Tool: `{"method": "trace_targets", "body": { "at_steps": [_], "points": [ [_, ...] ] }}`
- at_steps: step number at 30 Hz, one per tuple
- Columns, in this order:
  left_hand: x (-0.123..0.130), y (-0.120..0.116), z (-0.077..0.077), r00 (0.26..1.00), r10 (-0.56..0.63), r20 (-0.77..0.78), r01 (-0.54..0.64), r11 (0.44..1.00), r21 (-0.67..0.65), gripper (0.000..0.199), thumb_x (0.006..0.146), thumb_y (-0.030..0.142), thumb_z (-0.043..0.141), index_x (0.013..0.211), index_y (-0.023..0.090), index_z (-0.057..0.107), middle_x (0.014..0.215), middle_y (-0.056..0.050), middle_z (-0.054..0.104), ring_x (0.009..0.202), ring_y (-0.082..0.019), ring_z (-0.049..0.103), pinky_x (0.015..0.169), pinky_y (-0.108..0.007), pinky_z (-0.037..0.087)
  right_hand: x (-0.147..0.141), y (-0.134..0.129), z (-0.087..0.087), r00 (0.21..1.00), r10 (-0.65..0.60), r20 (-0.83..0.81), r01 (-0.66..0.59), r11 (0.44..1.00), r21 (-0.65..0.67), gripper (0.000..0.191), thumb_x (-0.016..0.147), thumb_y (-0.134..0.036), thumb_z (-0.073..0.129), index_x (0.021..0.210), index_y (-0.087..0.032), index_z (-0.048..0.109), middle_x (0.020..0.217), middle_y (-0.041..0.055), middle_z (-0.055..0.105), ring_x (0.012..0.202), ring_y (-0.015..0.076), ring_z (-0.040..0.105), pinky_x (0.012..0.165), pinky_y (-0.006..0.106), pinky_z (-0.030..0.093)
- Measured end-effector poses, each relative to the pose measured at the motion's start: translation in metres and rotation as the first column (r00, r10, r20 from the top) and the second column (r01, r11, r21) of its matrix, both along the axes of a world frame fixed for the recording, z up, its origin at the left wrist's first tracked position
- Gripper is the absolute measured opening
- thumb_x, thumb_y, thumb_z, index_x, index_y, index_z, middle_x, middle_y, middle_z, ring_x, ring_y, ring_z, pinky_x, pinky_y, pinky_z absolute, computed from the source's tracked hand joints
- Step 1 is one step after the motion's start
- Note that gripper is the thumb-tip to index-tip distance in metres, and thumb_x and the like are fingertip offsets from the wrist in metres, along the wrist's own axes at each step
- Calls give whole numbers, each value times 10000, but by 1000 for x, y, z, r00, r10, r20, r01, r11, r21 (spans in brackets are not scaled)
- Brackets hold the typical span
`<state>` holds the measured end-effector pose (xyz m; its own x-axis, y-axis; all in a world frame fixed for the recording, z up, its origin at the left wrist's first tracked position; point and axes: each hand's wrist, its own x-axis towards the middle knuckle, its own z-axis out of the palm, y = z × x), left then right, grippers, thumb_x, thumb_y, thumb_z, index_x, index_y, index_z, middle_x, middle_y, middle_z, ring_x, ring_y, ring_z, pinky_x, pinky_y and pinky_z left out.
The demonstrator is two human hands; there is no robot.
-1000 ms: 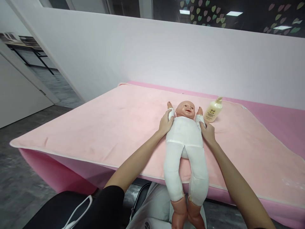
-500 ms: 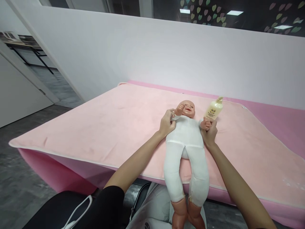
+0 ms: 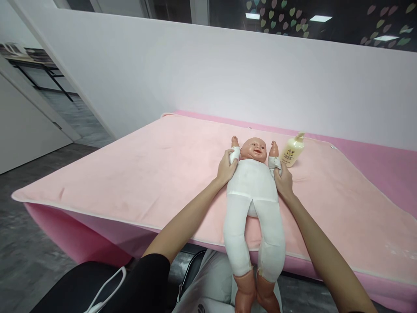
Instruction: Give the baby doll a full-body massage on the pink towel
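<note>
A baby doll with a white cloth body lies face up, its lower legs hanging past the table's front edge. Its two forearms point up beside its head. My left hand is closed around the doll's sleeved arm on the left. On the other side, my right hand grips the white sleeve of the doll's other arm. Just behind that hand, a pale yellow pump bottle leans on the pink blanket.
The pink blanket covers the table, with a darker pink cover showing at its back and right. Behind it rises a white partition. A white cable loop lies near my left sleeve.
The doll's hands have swung upward, away from its face on the left and from the bottle's base on the right. My right hand has shifted slightly left.
</note>
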<state>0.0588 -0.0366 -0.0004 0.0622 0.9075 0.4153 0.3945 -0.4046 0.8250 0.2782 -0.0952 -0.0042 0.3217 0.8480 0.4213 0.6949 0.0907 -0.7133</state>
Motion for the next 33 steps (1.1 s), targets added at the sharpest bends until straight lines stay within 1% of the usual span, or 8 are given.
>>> {"method": "trace_targets", "body": {
  "at_steps": [3, 6, 11, 15, 18, 21, 24, 33],
  "points": [
    [-1, 1, 0, 1000, 11, -23, -14, 991, -134, 351, 796, 284, 426, 1143, 226, 423, 1072, -58, 594, 894, -223, 577, 769, -352, 435, 5, 3, -2, 1000, 10, -23, -12, 994, -113, 368, 779, -343, 360, 1035, -175, 564, 931, 100, 625, 791, 234, 546, 693, 336, 411],
    [-2, 2, 0, 1000, 5, -15, -7, 986, -169, 347, 797, 299, 432, 1138, 237, 431, 1057, -58, 598, 892, -231, 577, 766, -359, 425, 9, 5, -4, 999, -13, -41, 6, 988, -156, 362, 763, -348, 367, 994, -171, 584, 891, 97, 631, 768, 231, 549, 675, 326, 412],
    [-1, 6, -5, 986, -1, 169, 32, 983, -181, 370, 724, 270, 500, 1086, 245, 433, 1008, -47, 570, 878, -216, 551, 749, -337, 417, 4, 3, -3, 998, -64, 2, 64, 995, -73, 406, 749, -349, 366, 1042, -159, 574, 907, 115, 639, 768, 243, 559, 660, 327, 408],
    [4, 10, -7, 879, 46, 475, -8, 997, -81, 360, 590, 131, 480, 929, 224, 405, 880, -11, 497, 807, -157, 506, 678, -261, 402, -1, -2, -3, 976, -214, -33, 216, 973, 76, 429, 708, -319, 380, 1081, -154, 516, 922, 114, 633, 781, 253, 570, 653, 327, 400],
    [7, 7, -3, 826, 8, 563, -57, 996, 70, 248, 534, 98, 435, 724, 214, 326, 701, 30, 362, 634, -112, 398, 580, -223, 337, -3, -4, -5, 965, -222, -143, 244, 957, 157, 447, 663, -310, 421, 1080, -155, 463, 858, 88, 620, 724, 238, 571, 623, 312, 402],
    [8, 0, 1, 833, -96, 546, -1, 985, 175, 230, 539, 107, 430, 655, 210, 260, 630, 45, 267, 555, -97, 287, 527, -221, 272, -3, -5, -10, 964, -182, -195, 227, 943, 242, 518, 636, -313, 454, 1125, -148, 411, 882, 100, 606, 786, 254, 579, 638, 315, 414],
    [8, -5, 4, 870, -126, 476, 39, 981, 188, 200, 572, 129, 455, 670, 207, 299, 640, 44, 315, 569, -98, 306, 548, -224, 290, -2, -4, -12, 971, -168, -169, 209, 940, 268, 525, 645, -313, 448, 1146, -162, 403, 956, 121, 598, 887, 275, 572, 680, 332, 422],
    [6, -1, 1, 952, 13, 306, -25, 999, 35, 189, 710, 243, 484, 880, 222, 405, 886, -6, 518, 826, -154, 510, 742, -271, 400, -2, -2, -4, 994, -105, -31, 107, 992, 70, 483, 776, -336, 335, 1227, -183, 417, 1049, 116, 606, 865, 262, 563, 710, 346, 417]
  ]
}}
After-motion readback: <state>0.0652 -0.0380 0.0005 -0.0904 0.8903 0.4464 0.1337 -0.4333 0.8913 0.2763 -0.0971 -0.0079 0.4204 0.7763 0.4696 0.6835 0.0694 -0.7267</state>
